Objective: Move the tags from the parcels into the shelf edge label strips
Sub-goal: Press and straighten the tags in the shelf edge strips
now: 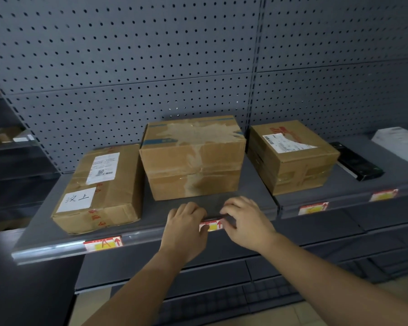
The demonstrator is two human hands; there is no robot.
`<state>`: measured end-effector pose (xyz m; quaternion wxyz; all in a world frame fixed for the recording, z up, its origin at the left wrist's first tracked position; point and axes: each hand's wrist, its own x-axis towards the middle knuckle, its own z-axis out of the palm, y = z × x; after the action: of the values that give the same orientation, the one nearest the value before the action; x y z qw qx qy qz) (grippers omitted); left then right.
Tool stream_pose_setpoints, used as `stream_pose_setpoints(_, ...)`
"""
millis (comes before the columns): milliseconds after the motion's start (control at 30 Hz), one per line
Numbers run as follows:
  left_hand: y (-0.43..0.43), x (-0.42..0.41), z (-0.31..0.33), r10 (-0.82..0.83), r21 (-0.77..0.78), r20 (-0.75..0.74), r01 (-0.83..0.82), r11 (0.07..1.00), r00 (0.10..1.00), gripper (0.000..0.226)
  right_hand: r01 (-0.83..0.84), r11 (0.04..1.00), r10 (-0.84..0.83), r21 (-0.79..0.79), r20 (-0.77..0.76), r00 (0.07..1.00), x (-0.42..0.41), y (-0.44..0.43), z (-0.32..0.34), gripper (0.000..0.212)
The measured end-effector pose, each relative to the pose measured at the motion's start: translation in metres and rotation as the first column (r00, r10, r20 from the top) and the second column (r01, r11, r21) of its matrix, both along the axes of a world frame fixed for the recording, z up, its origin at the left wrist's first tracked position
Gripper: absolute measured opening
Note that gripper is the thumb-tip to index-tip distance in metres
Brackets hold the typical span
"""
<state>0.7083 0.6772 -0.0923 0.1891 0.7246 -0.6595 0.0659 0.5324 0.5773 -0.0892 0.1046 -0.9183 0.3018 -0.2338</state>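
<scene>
Three closed parcels stand on the grey shelf (pixel 257 184): a flat left box (pixel 104 189) bearing a white handwritten label (pixel 77 200), a taller middle box (pixel 193 158), and a right box (pixel 292 158). What they hold cannot be seen.

The clear label strip (pixel 57 249) along the shelf's front edge holds a red-and-yellow tag (pixel 103 243) marked "A" below the left box. A second tag (pixel 211 225) sits in the strip below the middle box, between the two hands. The left hand (pixel 186 229) curls over the edge with its fingers on the tag's left end; the right hand (pixel 245 222) has its fingertips on the strip at the tag's right end. Whether either grip pinches the tag or only presses on it cannot be told.

Two further tags (pixel 313 208) (pixel 384 195) sit in the strip of the next shelf section to the right. Bare shelf lies between the middle box and the front edge, and narrow gaps separate the boxes.
</scene>
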Motion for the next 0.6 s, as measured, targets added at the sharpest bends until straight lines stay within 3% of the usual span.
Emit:
stream_pose_setpoints(167,-0.031,-0.045,0.022,-0.085,0.001,-0.056,0.085,0.996,0.995,0.019,0.073,0.997,-0.073,-0.005,-0.087,0.993,-0.04,-0.014,0.021,0.029)
stream_pose_setpoints(400,-0.084,-0.125,0.023,-0.12,-0.013,-0.045,0.119,0.993,0.992,0.015,0.13,0.991,-0.132,-0.034,-0.061,0.989,-0.133,-0.07,0.033,0.014)
stream_pose_setpoints(600,-0.119,-0.195,0.013,-0.083,0.003,0.004,0.083,0.997,0.997,0.006,0.055,0.998,-0.056,-0.011,-0.111,0.992,-0.207,-0.118,0.031,0.013)
